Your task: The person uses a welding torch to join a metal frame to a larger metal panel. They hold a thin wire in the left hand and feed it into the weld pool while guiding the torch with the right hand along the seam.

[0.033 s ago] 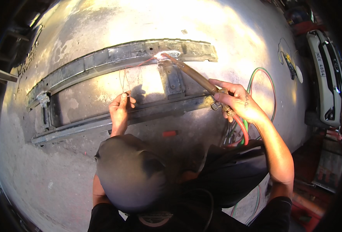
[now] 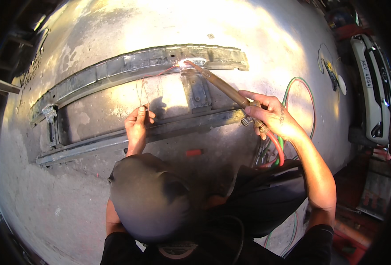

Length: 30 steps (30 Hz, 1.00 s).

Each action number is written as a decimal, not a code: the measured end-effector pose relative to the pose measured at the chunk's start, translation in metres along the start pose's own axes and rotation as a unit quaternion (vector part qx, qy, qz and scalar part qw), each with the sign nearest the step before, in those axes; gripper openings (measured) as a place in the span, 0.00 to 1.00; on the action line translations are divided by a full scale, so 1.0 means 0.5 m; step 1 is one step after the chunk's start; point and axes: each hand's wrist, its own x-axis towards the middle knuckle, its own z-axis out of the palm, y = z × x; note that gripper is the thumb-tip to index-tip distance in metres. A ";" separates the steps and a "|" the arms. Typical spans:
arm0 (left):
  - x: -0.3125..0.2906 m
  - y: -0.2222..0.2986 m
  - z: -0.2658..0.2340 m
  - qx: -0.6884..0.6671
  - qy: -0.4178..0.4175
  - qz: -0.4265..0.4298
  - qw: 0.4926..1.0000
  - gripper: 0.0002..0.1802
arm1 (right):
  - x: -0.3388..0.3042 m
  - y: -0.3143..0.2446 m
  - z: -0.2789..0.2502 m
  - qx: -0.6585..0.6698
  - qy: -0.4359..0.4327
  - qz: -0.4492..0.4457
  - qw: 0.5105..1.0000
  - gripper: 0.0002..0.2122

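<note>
My right hand is closed round the valve end of a long brass-coloured gas torch, its forefinger stretched along the tube. The torch tip meets a bright glow where a short upright bracket joins the far, curved beam of a grey metal frame. My left hand pinches a thin, bent filler wire between thumb and fingers. The wire's far end reaches into the glow beside the tip. Below my left hand runs the frame's near beam.
Red and green hoses loop over the concrete floor on the right. A small red cylinder lies in front of the near beam. A light-coloured car bumper stands at far right. Near it lies a yellow-and-black tool with a cord.
</note>
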 end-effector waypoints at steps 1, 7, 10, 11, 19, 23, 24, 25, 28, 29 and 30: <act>0.004 0.001 0.001 -0.001 -0.001 0.003 1.000 0.20 | 0.002 -0.002 0.000 -0.001 0.002 -0.001 1.000 0.27; 0.011 0.002 0.002 0.004 -0.002 0.002 1.000 0.20 | 0.002 0.002 0.000 -0.004 0.006 -0.003 1.000 0.27; 0.011 -0.001 0.001 0.001 -0.003 0.005 1.000 0.20 | 0.001 -0.001 0.001 -0.003 0.006 -0.003 1.000 0.27; 0.010 -0.002 0.001 -0.001 -0.002 0.005 1.000 0.20 | 0.001 -0.003 0.002 -0.004 0.005 -0.004 1.000 0.27; 0.009 0.000 0.002 -0.005 -0.006 0.010 1.000 0.20 | 0.001 -0.002 0.002 -0.005 0.003 -0.007 1.000 0.27; 0.010 -0.001 0.003 -0.005 -0.002 0.006 1.000 0.20 | 0.001 -0.004 0.002 -0.015 0.003 -0.008 1.000 0.27; 0.011 -0.002 0.002 -0.004 -0.001 0.005 1.000 0.20 | 0.002 -0.004 0.002 -0.017 0.003 -0.008 1.000 0.27; 0.012 -0.003 0.002 -0.003 -0.001 0.003 1.000 0.20 | 0.002 -0.004 0.002 -0.019 0.003 -0.008 1.000 0.27; 0.012 -0.001 0.004 -0.002 0.001 -0.001 1.000 0.20 | 0.001 -0.003 0.002 -0.012 0.005 -0.007 1.000 0.28; 0.012 0.000 0.004 -0.002 0.001 -0.002 1.000 0.20 | 0.001 -0.003 0.002 -0.011 0.006 -0.006 1.000 0.28; 0.013 0.000 0.004 -0.001 0.000 0.000 1.000 0.20 | 0.001 -0.003 0.002 -0.011 0.006 -0.005 1.000 0.28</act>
